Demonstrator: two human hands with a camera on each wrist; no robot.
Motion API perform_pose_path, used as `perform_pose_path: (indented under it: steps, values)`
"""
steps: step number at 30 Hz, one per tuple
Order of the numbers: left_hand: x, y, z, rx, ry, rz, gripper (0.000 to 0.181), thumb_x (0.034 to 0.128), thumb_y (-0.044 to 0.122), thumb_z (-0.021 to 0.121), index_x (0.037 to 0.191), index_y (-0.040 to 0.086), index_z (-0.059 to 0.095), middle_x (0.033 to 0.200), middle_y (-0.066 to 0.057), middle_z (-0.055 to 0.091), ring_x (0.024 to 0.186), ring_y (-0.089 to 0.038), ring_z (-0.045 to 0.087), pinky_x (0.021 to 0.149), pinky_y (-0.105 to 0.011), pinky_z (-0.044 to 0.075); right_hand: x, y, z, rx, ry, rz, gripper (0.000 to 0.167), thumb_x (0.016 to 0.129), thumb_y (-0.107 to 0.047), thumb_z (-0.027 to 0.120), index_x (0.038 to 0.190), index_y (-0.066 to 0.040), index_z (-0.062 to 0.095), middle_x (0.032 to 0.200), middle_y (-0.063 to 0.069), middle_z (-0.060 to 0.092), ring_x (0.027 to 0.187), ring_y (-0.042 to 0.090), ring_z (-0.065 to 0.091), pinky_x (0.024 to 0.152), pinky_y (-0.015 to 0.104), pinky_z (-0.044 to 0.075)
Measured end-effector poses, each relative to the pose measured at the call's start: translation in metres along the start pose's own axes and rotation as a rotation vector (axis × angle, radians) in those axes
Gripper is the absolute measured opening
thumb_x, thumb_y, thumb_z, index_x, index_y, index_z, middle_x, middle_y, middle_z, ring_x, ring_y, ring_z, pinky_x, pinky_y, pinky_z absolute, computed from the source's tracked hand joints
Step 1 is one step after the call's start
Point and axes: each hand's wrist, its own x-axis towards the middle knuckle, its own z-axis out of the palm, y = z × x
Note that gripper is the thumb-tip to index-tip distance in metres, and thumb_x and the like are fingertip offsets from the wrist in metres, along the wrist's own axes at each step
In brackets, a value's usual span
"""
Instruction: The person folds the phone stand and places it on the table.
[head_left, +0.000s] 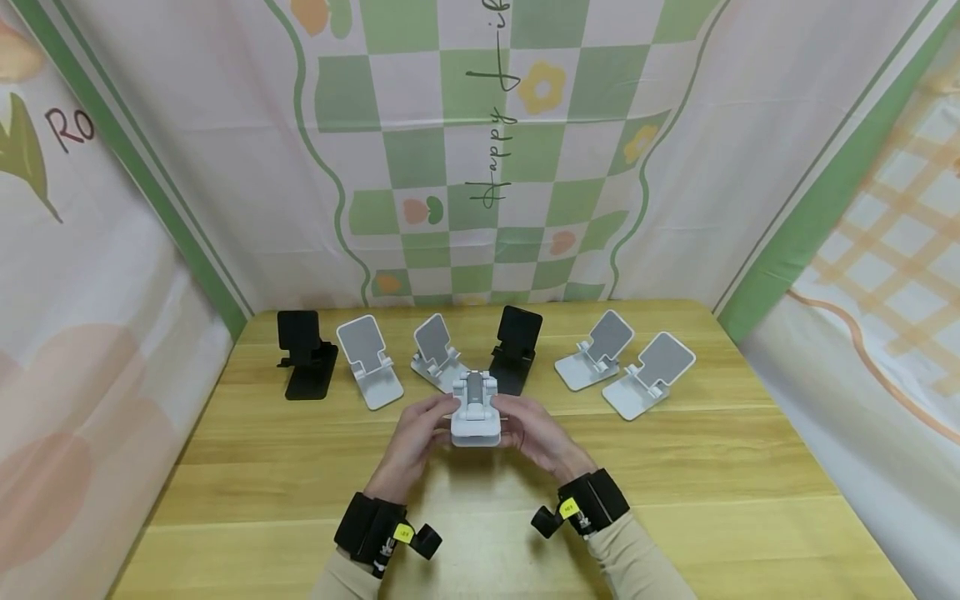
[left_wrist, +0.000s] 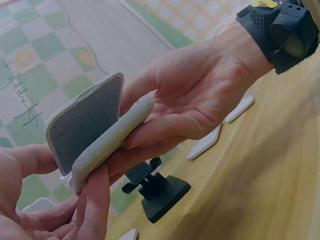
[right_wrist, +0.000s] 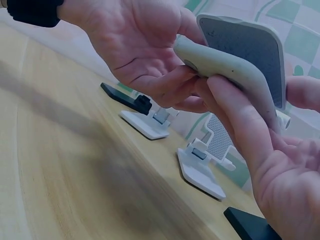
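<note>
A white folding phone stand is held up over the front middle of the table between both hands. My left hand grips its left side, and my right hand grips the right side. Thumbs lie on top and fingers curl beneath. From the left wrist, the stand's grey-padded plate is seen lying at a narrow angle to its thick white base. The same padded plate shows in the right wrist view, with fingers pressed under the base.
Other phone stands stand unfolded in a row along the back of the wooden table: a black one far left, a white one beside it, another black one near the middle, and a white one at right. A patterned cloth hangs behind.
</note>
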Motion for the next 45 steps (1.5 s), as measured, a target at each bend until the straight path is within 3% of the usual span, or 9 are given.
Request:
perform_pose_path:
  steps: [10,21,34,40,45]
  values:
    - [0.0,0.001,-0.001,0.034,-0.001,0.007,0.049,0.0985,0.017,0.067,0.137,-0.011,0.058,0.114,-0.014,0.068,0.083,-0.015,0.062,0.069,-0.023,0.054,0.001,-0.002,0.002,-0.018,0.003,0.023,0.052,0.111,-0.016,0.043,0.15,0.017,0.033,0.112,0.007,0.071,0.095,0.014,0.072,0.078,0.023,0.061]
    - [-0.003,-0.001,-0.002,0.05,-0.004,0.036,0.046,0.0992,0.01,0.066,0.137,-0.013,0.056,0.112,-0.014,0.067,0.082,-0.014,0.062,0.068,-0.022,0.054,0.003,0.0,0.0,0.003,-0.046,-0.001,0.051,0.11,-0.008,0.041,0.149,0.022,0.027,0.113,0.008,0.073,0.097,0.016,0.074,0.081,0.026,0.061]
    - [-0.001,-0.008,-0.005,0.096,-0.014,0.045,0.044,0.0995,0.01,0.066,0.137,-0.011,0.057,0.119,-0.021,0.067,0.085,-0.015,0.063,0.07,-0.025,0.056,0.002,0.006,-0.002,-0.02,-0.074,-0.013,0.053,0.11,-0.008,0.042,0.153,0.018,0.024,0.117,0.007,0.074,0.1,0.019,0.075,0.082,0.029,0.062]
    - [-0.005,-0.011,-0.016,0.11,-0.042,0.064,0.042,0.0991,0.008,0.066,0.135,-0.013,0.058,0.114,-0.02,0.07,0.082,-0.014,0.065,0.068,-0.023,0.056,0.003,0.008,0.0,-0.097,-0.069,0.014,0.049,0.11,-0.016,0.046,0.144,0.019,0.042,0.113,0.01,0.076,0.097,0.02,0.076,0.08,0.029,0.062]
    - [-0.01,-0.013,-0.035,0.168,-0.031,0.065,0.039,0.0999,0.007,0.065,0.134,-0.012,0.06,0.115,-0.019,0.07,0.085,-0.015,0.065,0.069,-0.024,0.055,0.004,0.008,0.002,-0.147,-0.051,0.046,0.051,0.11,-0.02,0.047,0.144,0.019,0.043,0.129,0.026,0.067,0.108,0.022,0.073,0.093,0.033,0.059]
